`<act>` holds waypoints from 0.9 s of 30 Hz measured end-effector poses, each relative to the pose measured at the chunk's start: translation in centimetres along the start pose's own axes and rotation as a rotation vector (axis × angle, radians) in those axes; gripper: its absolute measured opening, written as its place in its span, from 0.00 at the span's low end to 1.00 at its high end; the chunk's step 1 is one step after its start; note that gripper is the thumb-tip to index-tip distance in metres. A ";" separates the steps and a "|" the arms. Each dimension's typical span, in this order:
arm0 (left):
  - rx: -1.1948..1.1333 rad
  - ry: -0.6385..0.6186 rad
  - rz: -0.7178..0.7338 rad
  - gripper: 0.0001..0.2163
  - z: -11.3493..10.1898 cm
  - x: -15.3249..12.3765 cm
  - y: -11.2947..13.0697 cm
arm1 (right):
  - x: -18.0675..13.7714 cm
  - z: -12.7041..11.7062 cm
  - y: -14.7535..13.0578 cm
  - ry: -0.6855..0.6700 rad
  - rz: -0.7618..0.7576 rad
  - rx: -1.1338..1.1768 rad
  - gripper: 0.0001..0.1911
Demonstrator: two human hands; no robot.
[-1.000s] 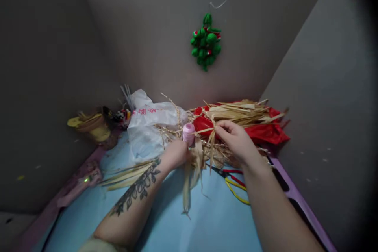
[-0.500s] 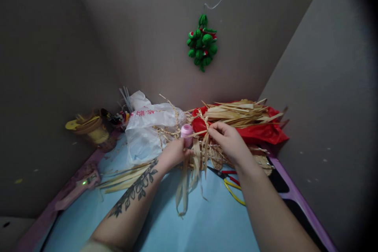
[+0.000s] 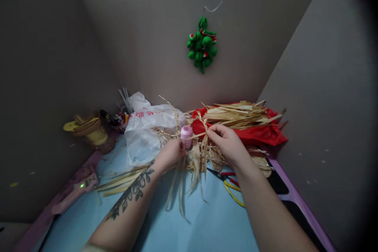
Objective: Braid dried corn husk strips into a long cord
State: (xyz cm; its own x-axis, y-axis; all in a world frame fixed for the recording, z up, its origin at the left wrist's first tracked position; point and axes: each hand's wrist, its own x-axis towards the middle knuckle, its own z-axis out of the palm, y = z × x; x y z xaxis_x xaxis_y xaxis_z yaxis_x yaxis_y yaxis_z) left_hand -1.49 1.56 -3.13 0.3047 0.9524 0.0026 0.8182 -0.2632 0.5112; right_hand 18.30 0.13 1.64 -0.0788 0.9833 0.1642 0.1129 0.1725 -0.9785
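Note:
My right hand (image 3: 225,142) pinches a straw braid (image 3: 203,120) between thumb and fingertips, at the point where its loose strips part. My left hand (image 3: 170,153) is closed on pale straw strips (image 3: 179,195), whose ends dangle below it over the blue table; its fingertips are partly hidden. One strip stretches sideways between the two hands, in front of a pink spool of thread (image 3: 186,137). More loose strips (image 3: 196,159) hang from the braid between my hands. Scissors (image 3: 228,183) with yellow and red handles lie below my right wrist.
Behind my right hand, a straw bundle (image 3: 236,114) lies on a red bag (image 3: 262,136). A white plastic bag (image 3: 141,138) stands left, with loose straw (image 3: 121,181) before it. A pink glue gun (image 3: 76,191) lies at the left edge. A green knitted ornament (image 3: 202,45) hangs on the wall.
My left hand has shifted a little to the left, and the strips hanging from it have swung left and spread apart. My right hand keeps its pinch on the braid.

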 end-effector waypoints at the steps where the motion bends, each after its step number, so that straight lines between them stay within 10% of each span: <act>1: -0.027 -0.007 -0.027 0.08 -0.4 0.1 -0.3 | 0.0 0.0 0.0 0.003 0.005 0.002 0.12; 6: -0.360 -0.141 -0.147 0.14 -4.9 -0.2 -1.6 | 0.2 0.3 0.2 0.016 0.057 0.129 0.14; 13: -0.836 0.057 -0.006 0.11 -11.7 -3.5 -2.1 | 0.4 1.3 1.1 0.064 0.052 0.099 0.12; 22: -1.087 -0.136 0.072 0.15 -6.0 -2.7 4.0 | -0.4 3.3 1.3 -0.047 -0.002 0.040 0.12; 27: -0.838 0.039 0.115 0.09 -4.6 -2.0 4.6 | -0.4 3.6 1.3 -0.059 0.001 0.030 0.11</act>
State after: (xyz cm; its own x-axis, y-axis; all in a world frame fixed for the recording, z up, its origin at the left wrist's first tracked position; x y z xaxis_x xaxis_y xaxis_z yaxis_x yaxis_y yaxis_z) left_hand -0.58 -0.86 3.18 0.3345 0.9353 0.1157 0.1461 -0.1727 0.9741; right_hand 14.95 -0.30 -0.13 -0.1373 0.9780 0.1569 0.0832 0.1692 -0.9821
